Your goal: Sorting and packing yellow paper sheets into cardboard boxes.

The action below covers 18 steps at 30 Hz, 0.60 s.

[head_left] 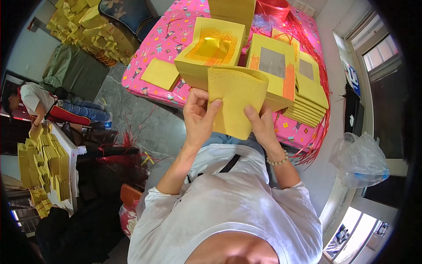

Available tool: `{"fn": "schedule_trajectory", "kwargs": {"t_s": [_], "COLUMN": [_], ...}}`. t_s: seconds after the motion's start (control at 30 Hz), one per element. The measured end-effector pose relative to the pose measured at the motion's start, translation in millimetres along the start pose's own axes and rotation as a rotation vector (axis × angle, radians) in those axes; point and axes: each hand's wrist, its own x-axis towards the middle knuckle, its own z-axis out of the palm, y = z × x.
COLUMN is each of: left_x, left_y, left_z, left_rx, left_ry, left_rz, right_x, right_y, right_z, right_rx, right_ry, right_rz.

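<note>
Left hand: the left hand (198,115) grasps the left edge of a folded yellow paper stack (234,102), thumb on its front.
Right hand: the right hand (263,125) grips the stack's lower right edge, a bead bracelet (278,160) at the wrist.
Stack's place: held up between both hands, near the pink table (163,39).
On table: gold-foil sheets (213,47) far left, silver-foil sheets (281,70) far right.
Far left: another person (35,100) beside more yellow paper piles (44,167).

A table (145,70) under a pink patterned cloth (165,39) carries yellow paper. A single sheet (160,74) lies near its left edge. A thick stack (210,50) with gold foil sits at the middle, silver-foil stacks (281,72) fan toward the right edge, and red string (320,57) trails along that edge. A red basin (273,8) stands at the far edge.
</note>
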Motion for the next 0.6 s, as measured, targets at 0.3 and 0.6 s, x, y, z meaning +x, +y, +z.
{"fn": "schedule_trajectory", "kwargs": {"t_s": [0.3, 0.6], "left_x": [-7.5, -6.9], "left_y": [-1.6, 9.1], "left_z": [-2.4, 7.1], "left_rx": [-0.062, 0.004], "left_ry": [0.008, -0.011], "left_rz": [-0.020, -0.057], "right_x": [1.5, 0.6], "right_y": [-1.7, -3.6], "right_z": [-1.3, -5.5], "right_rx": [0.013, -0.019], "right_ry": [-0.021, 0.013], "right_rz": [0.039, 0.052]}}
